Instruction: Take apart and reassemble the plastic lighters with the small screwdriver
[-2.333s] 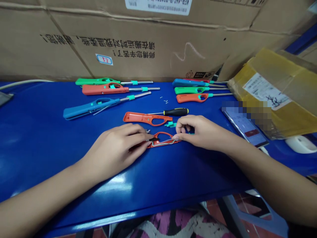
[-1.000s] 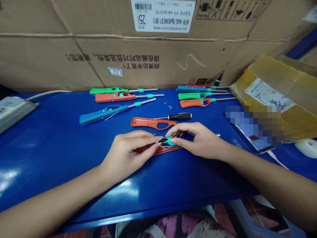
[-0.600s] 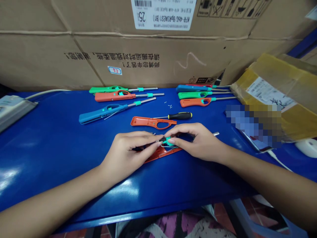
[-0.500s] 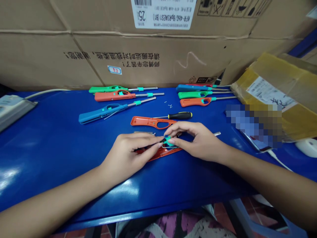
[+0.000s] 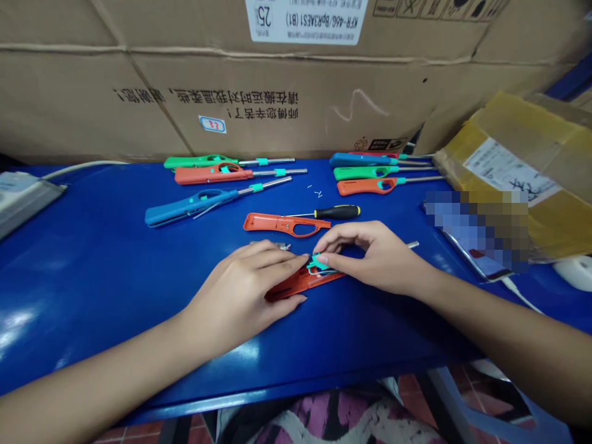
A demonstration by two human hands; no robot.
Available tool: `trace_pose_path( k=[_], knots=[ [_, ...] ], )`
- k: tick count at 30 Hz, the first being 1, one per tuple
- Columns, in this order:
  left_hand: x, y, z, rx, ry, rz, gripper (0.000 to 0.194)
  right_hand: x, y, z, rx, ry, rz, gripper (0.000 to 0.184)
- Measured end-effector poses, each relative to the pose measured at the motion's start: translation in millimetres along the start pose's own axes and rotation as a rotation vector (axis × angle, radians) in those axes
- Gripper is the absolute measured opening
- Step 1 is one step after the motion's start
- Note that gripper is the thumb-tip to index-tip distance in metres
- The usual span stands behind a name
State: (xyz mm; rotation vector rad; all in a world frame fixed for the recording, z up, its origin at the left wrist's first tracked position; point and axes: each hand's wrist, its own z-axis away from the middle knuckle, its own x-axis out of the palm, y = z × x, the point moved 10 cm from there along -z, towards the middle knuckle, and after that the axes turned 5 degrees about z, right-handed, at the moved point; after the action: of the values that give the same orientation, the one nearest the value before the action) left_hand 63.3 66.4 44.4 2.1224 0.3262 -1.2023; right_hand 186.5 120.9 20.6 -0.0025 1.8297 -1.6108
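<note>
My left hand (image 5: 240, 280) grips an orange lighter casing half (image 5: 300, 283) lying on the blue table, thumb along its near side and fingers over the far side. Between the thumb and fingers of my right hand (image 5: 377, 256) is a small green plastic trigger piece (image 5: 319, 261), held at the casing's middle. A thin white wire loops below the green piece. The tip of a metal tube (image 5: 412, 245) shows beyond my right hand, its rest hidden. Just behind my left fingers lies a partly covered clear part (image 5: 282, 246). The other orange casing half (image 5: 263, 222) rests further back.
A screwdriver (image 5: 340, 212) lies behind my hands, near several small screws (image 5: 318, 193). Assembled-looking lighters (image 5: 189, 206) sit back left, more lighters (image 5: 365, 186) back right. A phone (image 5: 476, 253), a yellow-taped box (image 5: 522, 179) and a power strip (image 5: 28, 197) flank the table; a large carton (image 5: 259, 80) stands behind.
My left hand has gone from pinching by the green piece to spreading around the casing, its thumb now lower. My right hand still holds the green piece. The view has tilted slightly.
</note>
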Motion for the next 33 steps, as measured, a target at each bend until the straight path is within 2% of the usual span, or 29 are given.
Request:
trace_pose_path(
  k=[6, 19, 33],
  knots=[
    [8.7, -4, 1, -0.046, -0.054, 0.044, 0.028, 2, 3, 2, 0.069, -0.04, 0.078, 0.007],
    [23.8, -7, -1, -0.05, -0.122, 0.068, 0.04, -12, 10, 5, 0.15, 0.001, 0.127, 0.009],
    [26.5, -4, -4, -0.027, -0.138, 0.047, 0.038, -13, 15, 7, 0.18, -0.011, 0.128, 0.007]
  ],
)
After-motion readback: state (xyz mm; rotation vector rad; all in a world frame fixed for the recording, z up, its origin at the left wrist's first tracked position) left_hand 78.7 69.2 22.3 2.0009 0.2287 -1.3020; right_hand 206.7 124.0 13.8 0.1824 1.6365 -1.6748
